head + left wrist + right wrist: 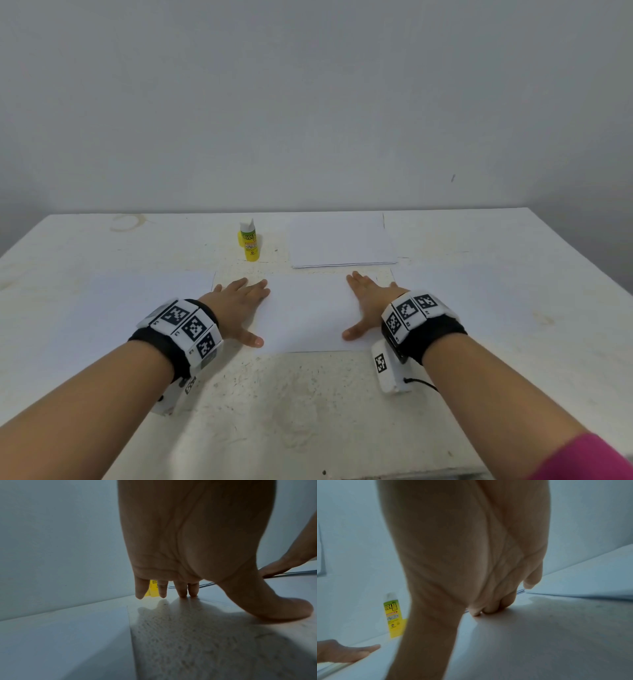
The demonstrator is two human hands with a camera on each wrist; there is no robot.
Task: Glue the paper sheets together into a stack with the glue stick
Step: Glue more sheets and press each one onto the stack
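Observation:
A single white sheet (308, 311) lies flat in the middle of the table. My left hand (241, 305) lies flat with straight, spread fingers at the sheet's left edge, its palm over bare speckled table (205, 649). Straight fingers of my right hand (370, 303) press flat on the sheet's right part. A stack of white sheets (342, 241) lies behind it, near the wall. The yellow-green glue stick (249, 241) stands upright left of that stack, capped, and shows again in the wrist views (152, 590) (393, 615). Neither hand holds anything.
Another white sheet (113, 301) lies on the table left of my left hand, and a pale sheet-like area (486, 291) lies to the right. A grey wall (308, 102) stands close behind the white table (308, 411). The near table edge is at the bottom.

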